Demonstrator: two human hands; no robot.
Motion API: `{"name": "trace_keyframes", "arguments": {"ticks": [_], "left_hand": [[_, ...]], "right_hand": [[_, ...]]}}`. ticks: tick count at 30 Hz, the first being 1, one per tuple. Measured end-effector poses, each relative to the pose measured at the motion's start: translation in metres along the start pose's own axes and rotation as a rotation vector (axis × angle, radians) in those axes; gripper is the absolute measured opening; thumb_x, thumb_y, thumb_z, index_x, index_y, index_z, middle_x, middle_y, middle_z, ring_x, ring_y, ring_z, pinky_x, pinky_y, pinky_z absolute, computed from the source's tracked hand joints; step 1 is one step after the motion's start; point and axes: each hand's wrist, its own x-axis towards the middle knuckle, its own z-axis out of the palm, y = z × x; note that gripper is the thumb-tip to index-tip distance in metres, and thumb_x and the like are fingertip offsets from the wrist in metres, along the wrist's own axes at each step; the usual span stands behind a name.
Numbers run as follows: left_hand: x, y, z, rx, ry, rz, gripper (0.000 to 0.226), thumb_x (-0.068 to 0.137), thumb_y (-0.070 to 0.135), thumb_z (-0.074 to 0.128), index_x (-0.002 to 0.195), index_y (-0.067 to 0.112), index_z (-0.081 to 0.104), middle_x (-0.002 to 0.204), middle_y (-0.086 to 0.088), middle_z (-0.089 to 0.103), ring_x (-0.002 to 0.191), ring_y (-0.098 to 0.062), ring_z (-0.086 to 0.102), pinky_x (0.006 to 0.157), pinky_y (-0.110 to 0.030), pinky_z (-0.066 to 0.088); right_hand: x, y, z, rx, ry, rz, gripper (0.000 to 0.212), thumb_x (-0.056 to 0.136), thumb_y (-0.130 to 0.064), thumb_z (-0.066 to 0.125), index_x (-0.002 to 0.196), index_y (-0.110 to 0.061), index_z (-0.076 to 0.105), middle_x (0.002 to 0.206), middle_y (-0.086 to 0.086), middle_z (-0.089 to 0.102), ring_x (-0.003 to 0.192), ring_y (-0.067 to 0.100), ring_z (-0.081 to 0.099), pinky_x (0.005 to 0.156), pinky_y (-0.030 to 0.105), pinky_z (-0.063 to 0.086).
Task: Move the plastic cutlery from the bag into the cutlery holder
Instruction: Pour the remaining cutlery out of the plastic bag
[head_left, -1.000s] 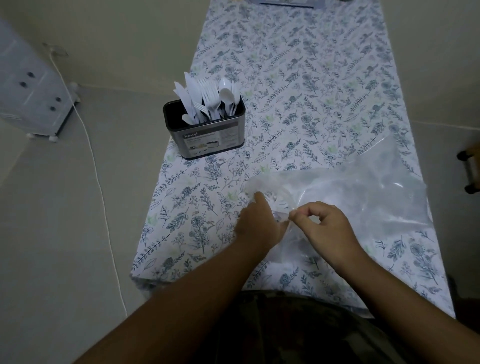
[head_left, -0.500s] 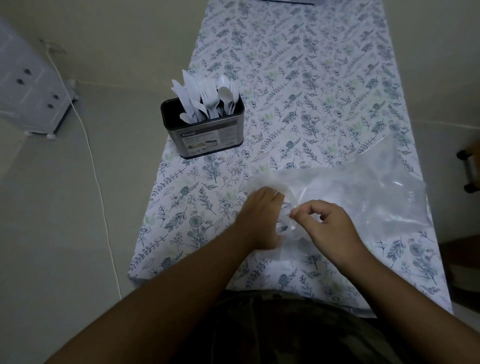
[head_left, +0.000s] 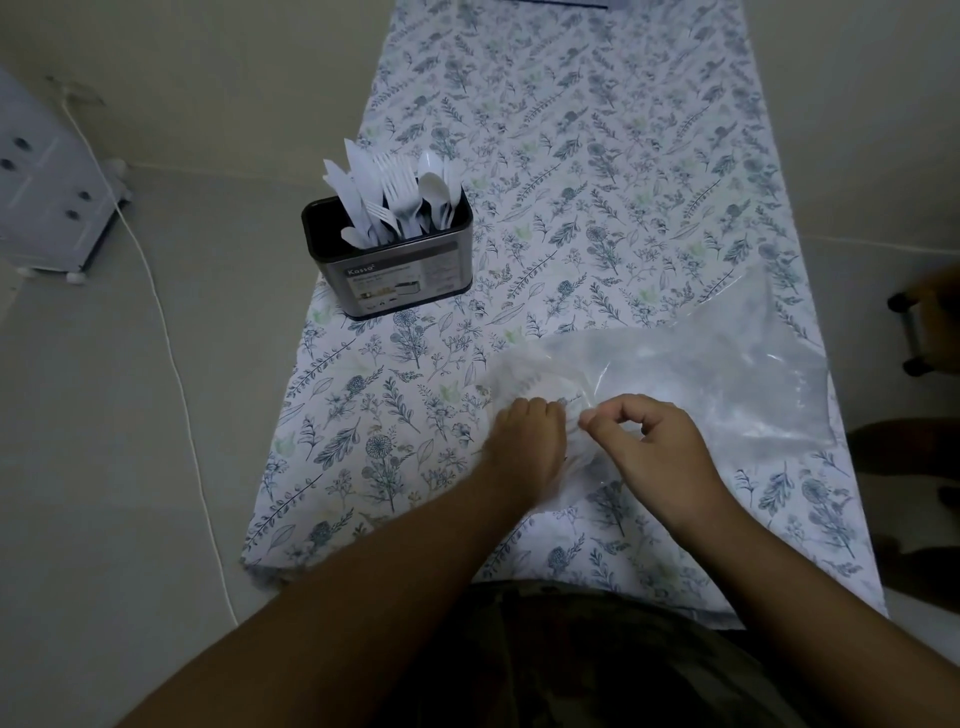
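Two hands are in view: one left hand (head_left: 527, 447) and one right hand (head_left: 657, 447), side by side with their fingers (head_left: 597, 423) nearly meeting. One clear plastic bag (head_left: 727, 374) lies under and beyond the fingers, spreading off to their right; whether any cutlery is inside it cannot be made out. One dark cutlery holder (head_left: 400, 270) stands well beyond the fingers, up and to their left. It holds one bunch of white plastic cutlery (head_left: 395, 197): at least two knives, at least two forks and at least two spoons, too tightly packed for an exact count. One worktop (head_left: 597, 156) with a single floral cloth carries all of this.
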Motion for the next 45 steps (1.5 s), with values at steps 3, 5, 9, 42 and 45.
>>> {"name": "trace_keyframes", "arguments": {"ticks": [3, 5, 9, 42, 45], "left_hand": [[0.001, 0.007, -0.006, -0.021, -0.043, -0.069, 0.035, 0.096, 0.031, 0.055, 0.121, 0.007, 0.049, 0.118, -0.012, 0.059, 0.11, -0.028, 0.055, 0.094, -0.038, 0.045], [0.002, 0.011, -0.009, -0.073, -0.05, -0.125, 0.035, 0.096, 0.03, 0.055, 0.121, 0.006, 0.05, 0.119, -0.013, 0.059, 0.112, -0.029, 0.056, 0.094, -0.039, 0.046], [0.004, 0.019, -0.011, -0.146, -0.062, -0.186, 0.027, 0.099, 0.02, 0.051, 0.121, 0.004, 0.05, 0.118, -0.015, 0.058, 0.112, -0.029, 0.057, 0.09, -0.037, 0.05], [-0.076, -0.067, -0.019, -0.276, -0.126, -0.321, 0.017, 0.097, 0.024, 0.054, 0.113, 0.016, 0.05, 0.105, -0.002, 0.055, 0.089, -0.014, 0.05, 0.074, -0.032, 0.049], [-0.096, -0.08, -0.021, -0.298, -0.087, -0.369, 0.013, 0.099, 0.026, 0.052, 0.108, 0.016, 0.05, 0.097, 0.004, 0.047, 0.085, -0.011, 0.047, 0.065, -0.023, 0.037]], "right_hand": [[0.0, 0.0, -0.003, 0.012, 0.015, 0.012, 0.018, 0.092, -0.019, 0.071, 0.075, -0.016, 0.077, 0.085, -0.009, 0.075, 0.086, -0.006, 0.064, 0.074, 0.008, 0.043], [0.0, 0.0, -0.005, 0.015, 0.014, -0.001, 0.019, 0.092, -0.019, 0.071, 0.074, -0.017, 0.076, 0.083, -0.009, 0.075, 0.084, -0.007, 0.064, 0.071, 0.002, 0.041], [-0.001, 0.004, -0.006, -0.021, 0.0, -0.022, 0.019, 0.092, -0.021, 0.071, 0.074, -0.018, 0.077, 0.085, -0.008, 0.076, 0.088, -0.003, 0.066, 0.079, 0.015, 0.046], [0.015, 0.02, 0.007, -0.468, 0.052, -0.112, 0.023, 0.09, -0.042, 0.062, 0.071, -0.03, 0.068, 0.087, -0.017, 0.067, 0.101, 0.017, 0.052, 0.093, 0.041, 0.04], [0.02, 0.021, 0.01, -0.484, 0.036, -0.113, 0.021, 0.091, -0.042, 0.061, 0.075, -0.033, 0.07, 0.091, -0.016, 0.067, 0.103, 0.018, 0.053, 0.092, 0.041, 0.041]]}}
